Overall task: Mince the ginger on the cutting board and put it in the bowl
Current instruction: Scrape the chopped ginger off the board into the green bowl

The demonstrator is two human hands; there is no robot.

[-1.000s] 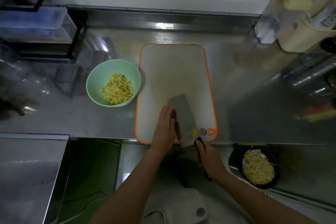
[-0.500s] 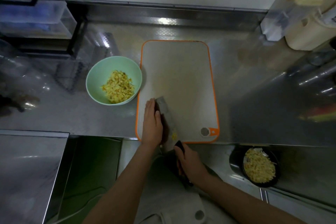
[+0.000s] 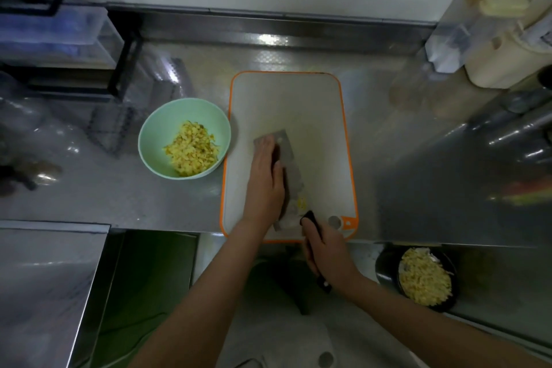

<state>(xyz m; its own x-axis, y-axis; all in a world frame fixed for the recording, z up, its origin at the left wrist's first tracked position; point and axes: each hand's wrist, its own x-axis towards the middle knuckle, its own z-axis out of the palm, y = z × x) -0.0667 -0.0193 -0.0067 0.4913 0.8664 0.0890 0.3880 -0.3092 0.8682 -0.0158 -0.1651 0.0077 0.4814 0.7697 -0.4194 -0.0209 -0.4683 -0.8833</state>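
While most minced ginger [image 3: 191, 152] lies in the green bowl [image 3: 149, 140], the right hand [image 3: 325, 251] grips the cleaver handle [image 3: 310, 218] and the left hand [image 3: 264, 179], fingers [image 3: 264, 148] straight, presses the blade [image 3: 289, 155], where a small remnant [image 3: 301, 203] awaits transfer
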